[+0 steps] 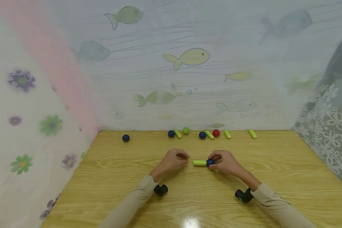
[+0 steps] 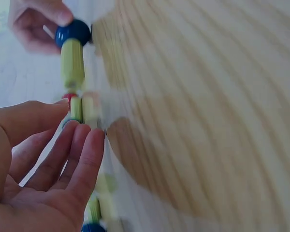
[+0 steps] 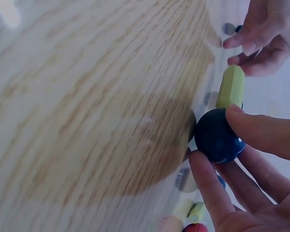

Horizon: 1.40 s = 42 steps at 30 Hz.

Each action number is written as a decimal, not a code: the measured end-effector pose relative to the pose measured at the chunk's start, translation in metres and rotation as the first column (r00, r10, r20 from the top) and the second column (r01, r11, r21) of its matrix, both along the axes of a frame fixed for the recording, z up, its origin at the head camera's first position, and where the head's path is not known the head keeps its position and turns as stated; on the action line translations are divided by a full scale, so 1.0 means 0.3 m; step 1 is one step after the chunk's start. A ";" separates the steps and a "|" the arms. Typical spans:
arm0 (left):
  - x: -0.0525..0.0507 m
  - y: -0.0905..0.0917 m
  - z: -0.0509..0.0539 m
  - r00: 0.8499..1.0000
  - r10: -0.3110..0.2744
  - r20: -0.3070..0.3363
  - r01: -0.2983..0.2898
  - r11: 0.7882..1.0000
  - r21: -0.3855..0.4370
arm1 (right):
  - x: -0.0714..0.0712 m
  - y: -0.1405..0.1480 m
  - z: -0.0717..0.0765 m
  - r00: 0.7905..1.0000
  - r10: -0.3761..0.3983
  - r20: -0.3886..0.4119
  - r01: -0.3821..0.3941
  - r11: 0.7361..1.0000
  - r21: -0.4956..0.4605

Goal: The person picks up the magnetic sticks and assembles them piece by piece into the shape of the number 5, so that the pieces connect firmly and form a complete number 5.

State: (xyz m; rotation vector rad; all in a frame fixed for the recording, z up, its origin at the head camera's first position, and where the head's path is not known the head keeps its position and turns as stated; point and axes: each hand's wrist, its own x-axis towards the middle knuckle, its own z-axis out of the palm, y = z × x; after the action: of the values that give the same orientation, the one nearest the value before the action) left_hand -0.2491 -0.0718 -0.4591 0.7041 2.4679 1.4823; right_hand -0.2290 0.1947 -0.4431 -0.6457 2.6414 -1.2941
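My right hand (image 1: pixel 226 162) pinches a shiny dark blue ball (image 3: pixel 217 135) between thumb and fingers, low over the wooden table (image 1: pixel 131 190). From the ball a yellow-green ribbed stick (image 1: pixel 199 162) points left, its near end against the ball. In the left wrist view the stick (image 2: pixel 73 65) and ball (image 2: pixel 72 33) form one line. Just left of the stick's free end is my left hand (image 1: pixel 175 160), apart from it. Its thumb and loosely bent fingers stand apart, and nothing shows held between them.
Along the table's back edge lie blue balls (image 1: pixel 126 138), a green ball (image 1: pixel 186 130), a red ball (image 1: pixel 216 133) and several yellow-green sticks (image 1: pixel 227 134). A fish-printed sheet (image 1: pixel 193 79) rises behind. Both wrists carry black cameras (image 1: pixel 161 190).
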 end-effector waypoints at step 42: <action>-0.121 -0.709 0.008 0.701 0.687 0.193 -0.713 0.675 0.187 | -0.007 0.000 -0.007 1.000 -0.002 -0.005 0.002 1.000 -0.004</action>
State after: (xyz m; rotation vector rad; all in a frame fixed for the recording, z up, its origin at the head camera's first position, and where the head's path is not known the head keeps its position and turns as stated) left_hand -0.2854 -0.2846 -0.4567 -0.3919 2.6155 2.0258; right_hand -0.2311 0.1946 -0.4451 -0.6472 2.6451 -1.3000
